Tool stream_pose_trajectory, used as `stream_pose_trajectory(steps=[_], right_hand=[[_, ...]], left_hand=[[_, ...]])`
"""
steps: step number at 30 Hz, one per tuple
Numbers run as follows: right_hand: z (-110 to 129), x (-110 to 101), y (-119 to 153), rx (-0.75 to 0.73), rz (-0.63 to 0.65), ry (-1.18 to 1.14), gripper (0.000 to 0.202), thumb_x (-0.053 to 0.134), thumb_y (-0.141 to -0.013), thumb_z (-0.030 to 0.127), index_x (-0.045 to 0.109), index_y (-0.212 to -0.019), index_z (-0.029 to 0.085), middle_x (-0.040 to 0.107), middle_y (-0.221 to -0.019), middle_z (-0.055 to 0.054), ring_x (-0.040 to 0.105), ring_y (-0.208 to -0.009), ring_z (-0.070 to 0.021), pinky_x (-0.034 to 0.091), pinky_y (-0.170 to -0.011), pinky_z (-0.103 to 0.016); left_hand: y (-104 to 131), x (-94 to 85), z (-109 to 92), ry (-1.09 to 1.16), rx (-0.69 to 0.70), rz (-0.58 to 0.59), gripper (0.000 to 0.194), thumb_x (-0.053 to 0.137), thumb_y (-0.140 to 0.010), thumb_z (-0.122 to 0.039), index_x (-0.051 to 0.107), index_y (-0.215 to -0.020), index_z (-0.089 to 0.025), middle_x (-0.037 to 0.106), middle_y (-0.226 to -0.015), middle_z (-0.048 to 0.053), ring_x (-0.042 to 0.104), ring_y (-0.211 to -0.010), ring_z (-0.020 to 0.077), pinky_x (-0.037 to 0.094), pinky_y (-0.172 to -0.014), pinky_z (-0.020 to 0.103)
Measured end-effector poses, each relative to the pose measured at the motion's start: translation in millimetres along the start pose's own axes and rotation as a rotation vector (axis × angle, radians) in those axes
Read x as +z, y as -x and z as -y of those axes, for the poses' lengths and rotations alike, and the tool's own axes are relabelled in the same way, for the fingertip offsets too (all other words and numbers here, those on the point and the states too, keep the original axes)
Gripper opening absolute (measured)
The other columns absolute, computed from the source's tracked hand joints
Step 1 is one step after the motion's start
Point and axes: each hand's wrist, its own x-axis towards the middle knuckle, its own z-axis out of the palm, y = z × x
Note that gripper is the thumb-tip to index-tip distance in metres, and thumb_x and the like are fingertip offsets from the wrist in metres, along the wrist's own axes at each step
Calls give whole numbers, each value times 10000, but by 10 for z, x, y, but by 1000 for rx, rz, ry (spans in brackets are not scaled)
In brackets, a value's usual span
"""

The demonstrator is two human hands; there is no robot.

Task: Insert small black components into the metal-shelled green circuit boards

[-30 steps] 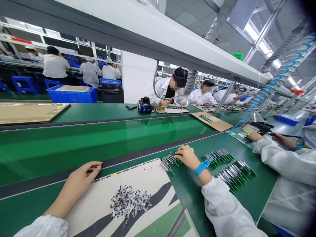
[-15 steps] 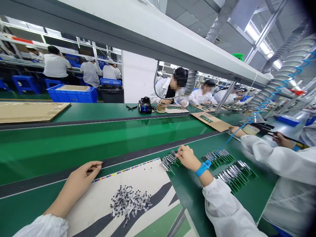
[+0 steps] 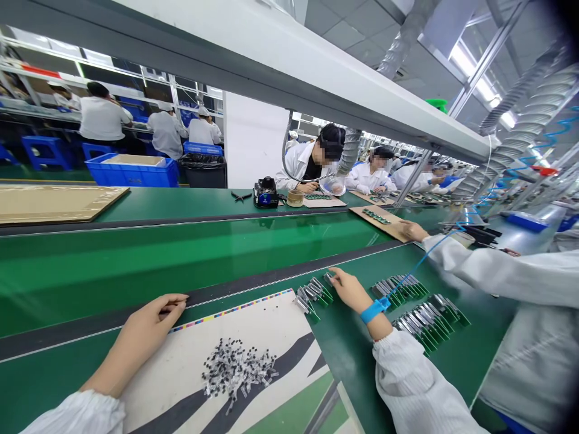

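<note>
My right hand (image 3: pixel 350 290): fingertips at end board, pinch can't tell | circuit boards (image 3: pixel 313 292): just left, long axes far-left to near-right | my left hand (image 3: pixel 151 325): farther, loosely curled, grip unclear

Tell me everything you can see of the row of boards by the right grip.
The row is several green boards bearing shiny, metal-looking silver parts, laid close together at a slant. It lies on the green table, its left end by the far right corner of the pale sheet. The right grip is at its right end; whether it pinches a board is unclear.
</note>
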Motion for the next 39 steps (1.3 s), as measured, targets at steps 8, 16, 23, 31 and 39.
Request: stream_pose_trajectory(steps=[8, 16, 23, 31, 39], right_hand=[[282, -60, 83, -81, 72, -91, 193, 550, -1020, 247, 539, -1183, 144, 554, -1084, -72, 593, -883, -202, 540, -775, -353], [775, -136, 286, -97, 162, 65, 607, 671, -904, 485, 387, -1375, 228, 315, -1363, -113, 380, -1169, -351, 410, -924, -527], [927, -147, 293, -42, 211, 151, 547, 661, -900, 492, 444, -1323, 221, 299, -1365, -101, 358, -1174, -353, 412, -911, -517], [926, -218, 296, -44, 243, 166, 500, 654, -917, 444, 451, -1307, 207, 332, -1339, -100, 409, -1133, -326, 440, -890, -479], [556, -331, 397, -2, 254, 208, 446, 654, -931, 395, 471, -1288, 200, 360, -1321, -98, 432, -1114, -309, 429, -909, -479]], left_hand=[[18, -22, -21, -14, -4, 17, 390, 491, -713, -504, 686, -906, -227, 724, -904, 62, 666, -814, 256, 517, -662, 290], [-5, 2, 23, -24, 4, 3, 384, 500, -708, -505, 693, -898, -233, 724, -884, 57, 665, -786, 250, 512, -615, 273], [-31, 15, 49, -13, -18, 23, 429, 478, -691, -535, 676, -921, -231, 722, -910, 55, 664, -810, 255, 507, -641, 286], [-44, 5, 52, -31, -60, 49, 474, 457, -668, -555, 659, -951, -233, 712, -969, 57, 653, -857, 268, 500, -703, 322], [-20, -16, -16, -29, -56, 45, 476, 454, -663, -545, 665, -949, -227, 715, -968, 69, 649, -884, 277, 509, -710, 327]])
